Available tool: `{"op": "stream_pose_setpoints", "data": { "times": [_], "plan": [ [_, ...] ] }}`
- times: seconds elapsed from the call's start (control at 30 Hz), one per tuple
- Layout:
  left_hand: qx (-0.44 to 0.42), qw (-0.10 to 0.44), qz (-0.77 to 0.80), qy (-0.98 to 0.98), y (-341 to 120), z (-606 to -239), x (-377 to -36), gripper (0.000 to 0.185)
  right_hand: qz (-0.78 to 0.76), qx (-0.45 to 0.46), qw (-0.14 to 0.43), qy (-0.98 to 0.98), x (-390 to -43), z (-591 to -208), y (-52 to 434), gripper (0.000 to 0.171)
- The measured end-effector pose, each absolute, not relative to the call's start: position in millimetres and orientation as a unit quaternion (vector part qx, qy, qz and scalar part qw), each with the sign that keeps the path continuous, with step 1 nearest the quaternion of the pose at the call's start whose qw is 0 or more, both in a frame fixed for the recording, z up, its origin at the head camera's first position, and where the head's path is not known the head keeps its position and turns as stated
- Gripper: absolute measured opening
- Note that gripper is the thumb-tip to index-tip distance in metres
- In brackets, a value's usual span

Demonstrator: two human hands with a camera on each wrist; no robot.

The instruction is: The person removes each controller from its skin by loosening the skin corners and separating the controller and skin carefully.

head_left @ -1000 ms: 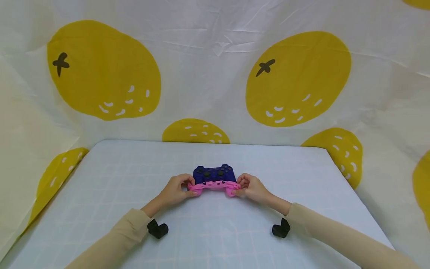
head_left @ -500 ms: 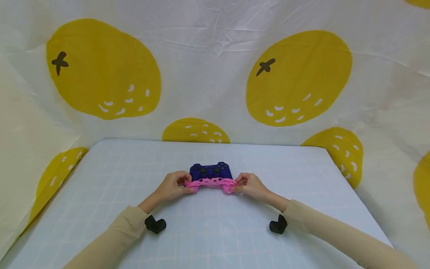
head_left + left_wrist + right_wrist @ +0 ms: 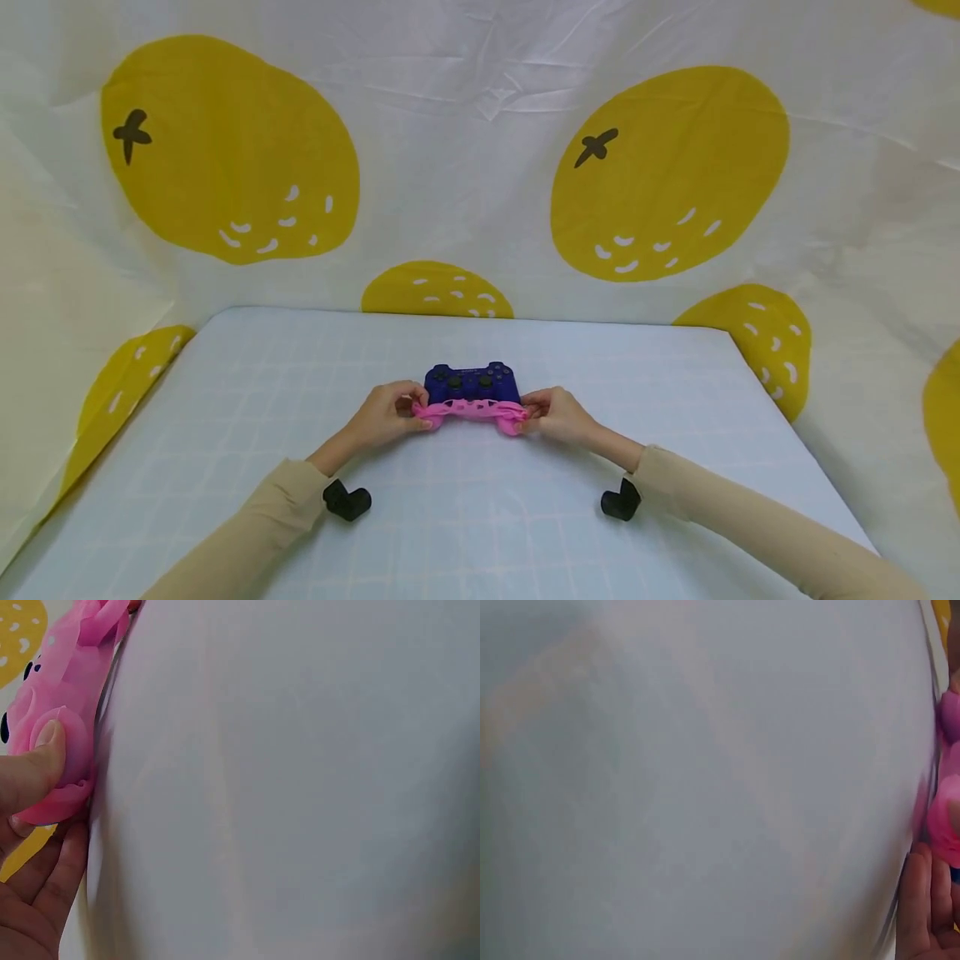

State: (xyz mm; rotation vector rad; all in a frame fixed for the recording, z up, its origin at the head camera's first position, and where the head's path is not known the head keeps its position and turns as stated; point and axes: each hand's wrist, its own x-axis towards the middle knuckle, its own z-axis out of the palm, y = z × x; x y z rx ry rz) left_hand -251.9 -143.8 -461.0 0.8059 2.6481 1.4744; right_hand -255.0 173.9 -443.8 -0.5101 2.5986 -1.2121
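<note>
A dark blue game controller (image 3: 472,383) lies on the pale blue gridded table (image 3: 480,517). A pink silicone cover (image 3: 471,411) is stretched across its near edge. My left hand (image 3: 390,415) pinches the cover's left end and my right hand (image 3: 553,415) pinches its right end. In the left wrist view my thumb (image 3: 34,769) presses on the pink cover (image 3: 67,712). The right wrist view catches only a strip of the pink cover (image 3: 945,817) and a fingertip (image 3: 919,900) at the frame's right edge.
A white cloth printed with big yellow fruit (image 3: 667,167) hangs behind and at both sides of the table. Black wrist camera mounts (image 3: 347,502) sit under both beige sleeves. Bare tabletop lies to the left, right and front of the controller.
Both hands have drawn the pink cover a little further from me over the controller's near edge. The controller has shifted slightly left and away.
</note>
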Motion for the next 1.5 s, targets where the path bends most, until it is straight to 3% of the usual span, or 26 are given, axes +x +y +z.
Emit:
{"op": "stream_pose_setpoints", "data": {
  "times": [0.3, 0.5, 1.2, 1.5],
  "plan": [
    [0.208, -0.018, 0.493, 0.844, -148.3, -463.8, -246.9, 0.043, -0.403, -0.181, 0.114, 0.890, -252.4, -441.5, 164.8, 0.048],
    [0.132, -0.015, 0.490, 0.861, -150.4, -461.2, -244.9, 0.034, -0.390, -0.201, 0.123, 0.890, -252.2, -439.8, 162.6, 0.038],
    [0.266, -0.040, 0.436, 0.859, -148.2, -462.3, -248.4, 0.026, -0.395, -0.177, 0.112, 0.894, -249.5, -439.2, 162.3, 0.036],
    [0.273, -0.093, 0.420, 0.860, -144.8, -466.5, -244.0, 0.023, -0.398, -0.169, 0.101, 0.896, -249.9, -440.4, 160.4, 0.039]
  ]
}}
